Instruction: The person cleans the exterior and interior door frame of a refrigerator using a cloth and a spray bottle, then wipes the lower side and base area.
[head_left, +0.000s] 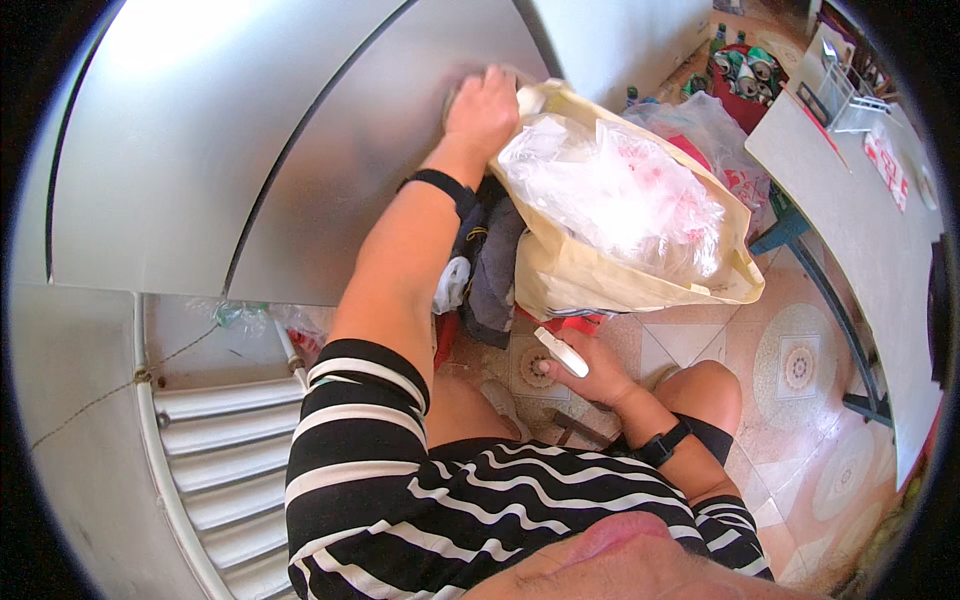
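Observation:
My left hand (484, 112) is pressed against a smooth silver panel (360, 172) with dark seams. Under its fingers shows the blurred edge of a cloth or pad (451, 105). Low in front of my body, my right hand (596, 367) grips a white plastic object (561, 352) that looks like the head of a spray bottle; whatever is below it is hidden. Beside my left wrist stands a cream carrier bag (570, 281), its mouth wide and full of crumpled clear and white plastic bags (615, 195).
Dark folded fabric (491, 277) lies between the panel and the carrier bag. A white radiator (232, 450) is at the left. On the right is a grey table (847, 195) with a dark metal leg (832, 300). Crushed cans (750, 71) fill a red container behind.

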